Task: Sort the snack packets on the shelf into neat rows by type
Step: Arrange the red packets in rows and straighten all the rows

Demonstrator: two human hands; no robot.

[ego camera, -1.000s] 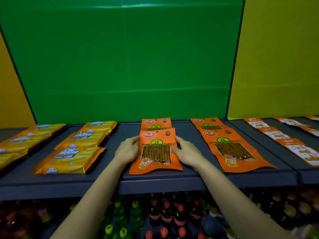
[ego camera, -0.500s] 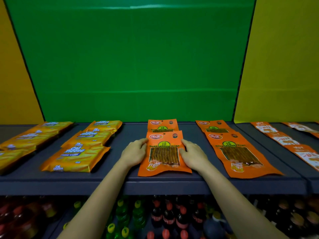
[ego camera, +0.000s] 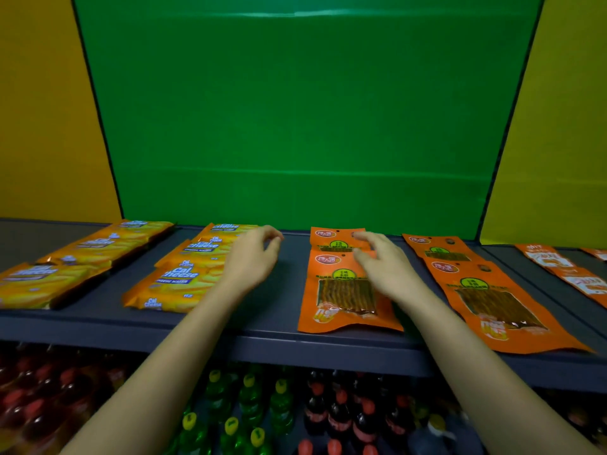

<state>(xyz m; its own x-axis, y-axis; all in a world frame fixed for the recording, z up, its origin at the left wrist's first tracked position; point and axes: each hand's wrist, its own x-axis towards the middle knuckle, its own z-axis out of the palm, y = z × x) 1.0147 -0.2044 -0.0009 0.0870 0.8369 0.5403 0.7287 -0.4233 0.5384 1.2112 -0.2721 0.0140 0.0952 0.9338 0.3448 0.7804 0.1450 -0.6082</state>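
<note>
Hands over a snack shelf: the left hand hovers with fingers loosely curled, holding nothing, above the bare dark shelf. The right hand spreads relaxed fingers over the front stick-snack pouch, hiding its upper right corner; whether it touches cannot be told. That pouch lies flat at the shelf's front edge, with a rear pouch just behind at 12 o'clock. At 3 o'clock lies a second pouch row of two, making four pouches in all. At 9 o'clock from the left hand, which covers the row's right edge, is a near Cal Cheese row of three packets. Beyond it a far Cal Cheese row shows at least three. White-labelled packets, at least three, are cut off at far 3 o'clock. Bottles crowd 6 o'clock, too blurred to count.
</note>
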